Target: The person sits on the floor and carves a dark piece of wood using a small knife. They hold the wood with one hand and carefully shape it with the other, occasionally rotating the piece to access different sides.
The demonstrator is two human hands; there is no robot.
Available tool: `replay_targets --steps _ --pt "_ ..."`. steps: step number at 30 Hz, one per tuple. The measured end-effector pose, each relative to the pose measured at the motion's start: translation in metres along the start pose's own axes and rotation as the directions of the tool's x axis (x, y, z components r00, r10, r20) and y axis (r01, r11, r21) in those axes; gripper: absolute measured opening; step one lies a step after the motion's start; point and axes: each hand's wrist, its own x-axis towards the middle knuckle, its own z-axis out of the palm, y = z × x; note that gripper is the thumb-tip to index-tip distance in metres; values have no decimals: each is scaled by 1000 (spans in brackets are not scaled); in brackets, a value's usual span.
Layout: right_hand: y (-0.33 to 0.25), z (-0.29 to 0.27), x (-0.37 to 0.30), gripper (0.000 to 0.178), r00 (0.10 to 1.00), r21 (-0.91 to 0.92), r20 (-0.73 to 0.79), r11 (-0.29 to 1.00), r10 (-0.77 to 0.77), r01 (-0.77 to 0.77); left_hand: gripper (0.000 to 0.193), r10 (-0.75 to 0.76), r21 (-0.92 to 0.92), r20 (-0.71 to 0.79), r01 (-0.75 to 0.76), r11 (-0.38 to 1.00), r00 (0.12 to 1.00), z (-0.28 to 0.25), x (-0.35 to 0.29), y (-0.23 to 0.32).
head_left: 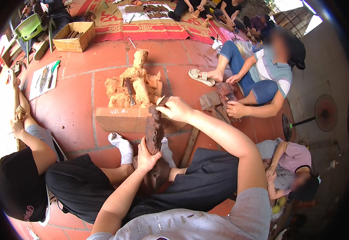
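Observation:
A dark brown wood carving point(155, 134) stands upright between my legs. My left hand point(147, 157) is closed round its lower middle. At its top, my right hand point(176, 109) pinches a small dark strip point(164, 99), whose exact kind I cannot make out. Just beyond my hands, a pale carved wooden figure point(141, 86) rests on a thick wooden block point(120, 120). Lying against that figure is a chisel point(129, 91) with a brown handle.
At right, a seated person point(276, 68) handles a dark carved piece point(225, 94). More people sit at left and lower right. A cardboard box point(75, 38) of tools and a white sheet with tools point(35, 89) lie at far left. A fan point(325, 113) stands at right.

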Motion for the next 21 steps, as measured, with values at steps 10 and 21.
replay_targets --steps 10,21 --pt "4 9 7 35 1000 -162 -9 987 -5 3 105 -9 -14 5 9 1000 1000 -2 1 3" --pt "-5 7 16 33 999 -189 -23 981 36 -40 105 -34 -22 -7 34 999 999 -4 1 3"
